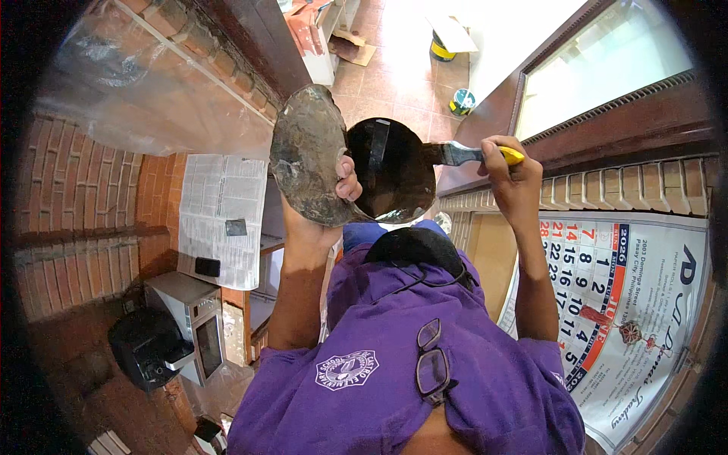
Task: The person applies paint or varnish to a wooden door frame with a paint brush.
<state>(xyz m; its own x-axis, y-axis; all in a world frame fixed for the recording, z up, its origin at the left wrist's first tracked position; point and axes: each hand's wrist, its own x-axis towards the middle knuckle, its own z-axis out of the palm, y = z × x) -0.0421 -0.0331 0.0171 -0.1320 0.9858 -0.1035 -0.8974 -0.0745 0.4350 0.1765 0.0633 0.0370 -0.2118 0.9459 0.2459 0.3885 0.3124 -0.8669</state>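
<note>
The left hand [348,182] grasps the grey disc [307,155], fingers curled over its edge; whether it also bears the pot [388,171] cannot be told. The pot sits ahead, near twelve o'clock, with the disc at its nine. At its three, the right hand [513,171] grips the brush [461,154], bristles at the rim. The step seems to be loading or wiping the brush; the next move calls for a level pot and a steady wrist.
</note>
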